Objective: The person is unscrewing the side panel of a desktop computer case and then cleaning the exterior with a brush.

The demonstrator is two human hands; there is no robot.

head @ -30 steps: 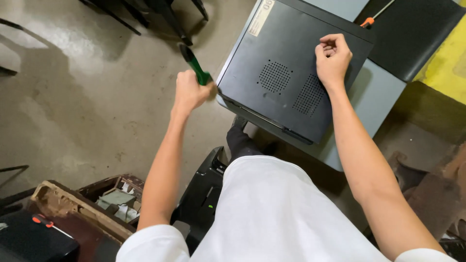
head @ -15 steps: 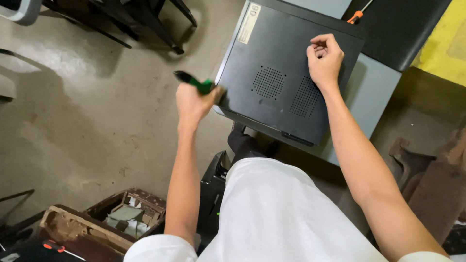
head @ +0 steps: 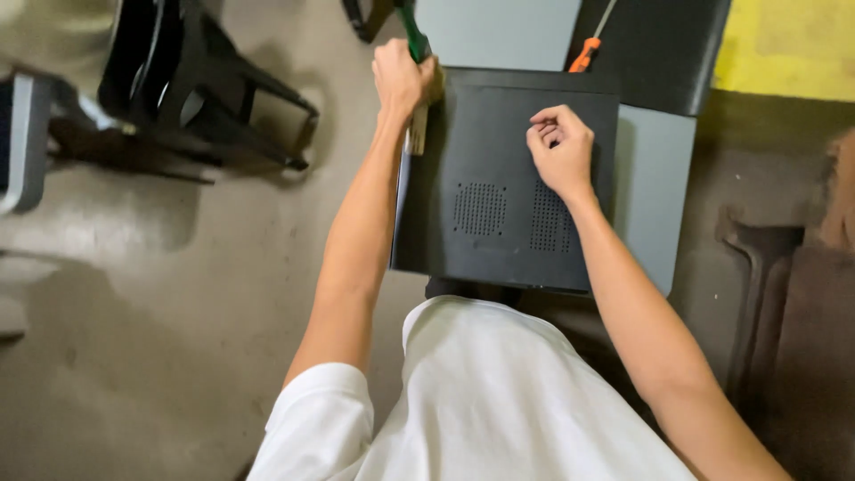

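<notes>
Green-handled screwdriver [head: 411,31] — left hand [head: 403,78] fisted

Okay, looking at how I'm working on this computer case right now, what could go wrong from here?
The left hand holds a green-handled screwdriver at the case's far left corner; a slip might gouge the black computer case or jab the right hand resting on top. The case overhangs the grey table toward you, so hard pushing may shift it. The orange-handled tool beyond could get knocked.
</notes>
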